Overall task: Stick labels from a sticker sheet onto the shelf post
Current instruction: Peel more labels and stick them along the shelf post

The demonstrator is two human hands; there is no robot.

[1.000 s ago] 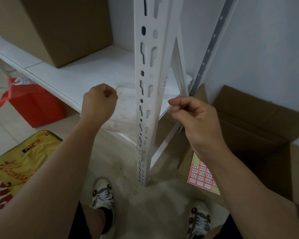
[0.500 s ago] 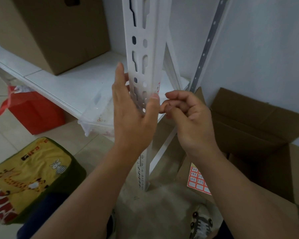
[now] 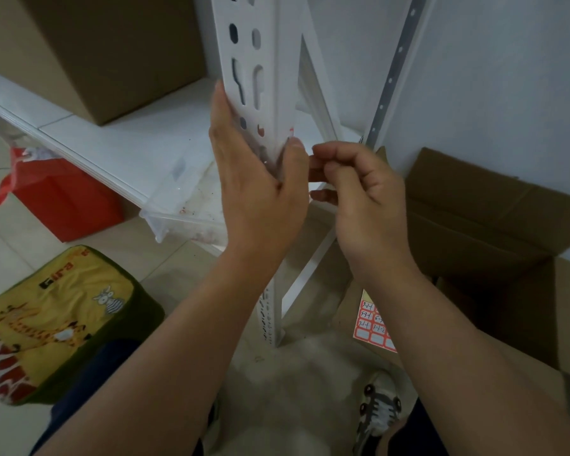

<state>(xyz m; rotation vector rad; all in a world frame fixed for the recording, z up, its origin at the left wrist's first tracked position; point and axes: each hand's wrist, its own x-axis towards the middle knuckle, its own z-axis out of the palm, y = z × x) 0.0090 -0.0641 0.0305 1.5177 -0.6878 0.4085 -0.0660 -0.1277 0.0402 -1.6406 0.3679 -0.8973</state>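
Left hand (image 3: 257, 192) wrapped around white shelf post (image 3: 264, 60) at centre, thumb pressed on its corner edge. Right hand (image 3: 359, 199) at three o'clock, fingers curled, pinched tips nearly touching that thumb (label between them too small to tell). Sticker sheet (image 3: 372, 327) at five o'clock, on cardboard box (image 3: 494, 218).

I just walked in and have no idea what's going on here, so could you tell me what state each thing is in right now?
Shelf post: upright, gripped.
Left hand: wrapped around the post, thumb on its edge.
Right hand: fingers curled beside the post; contents hidden.
Sticker sheet: lying below, partly hidden.
Floor carton: flaps open.
Shelf carton: on the shelf.
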